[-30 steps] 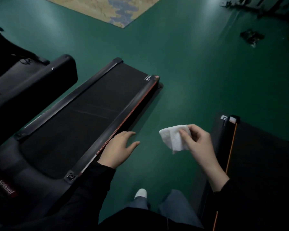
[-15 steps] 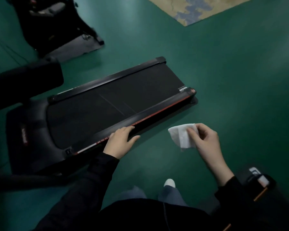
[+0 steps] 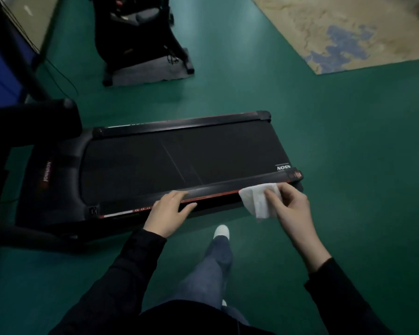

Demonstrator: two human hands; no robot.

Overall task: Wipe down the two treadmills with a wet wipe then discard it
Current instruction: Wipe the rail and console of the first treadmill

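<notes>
A black treadmill (image 3: 179, 160) lies across the green floor in front of me, its console end at the left. My left hand (image 3: 169, 211) rests flat on its near side rail, fingers spread. My right hand (image 3: 289, 205) pinches a white wet wipe (image 3: 258, 200) and presses its upper edge against the same rail close to the treadmill's rear right corner. The wipe's lower part hangs over the rail's side. The second treadmill is out of view.
Another black exercise machine (image 3: 140, 39) stands on a grey mat at the back. A tan and blue rug (image 3: 344, 30) lies at the back right. A dark post and blue panel (image 3: 0, 76) are at the left. My leg and white shoe (image 3: 221, 232) are below the rail.
My view has swung left, so the second treadmill at the right has dropped out of sight. My right hand moved up with the wipe onto the near rail. My left hand stayed on the rail.
</notes>
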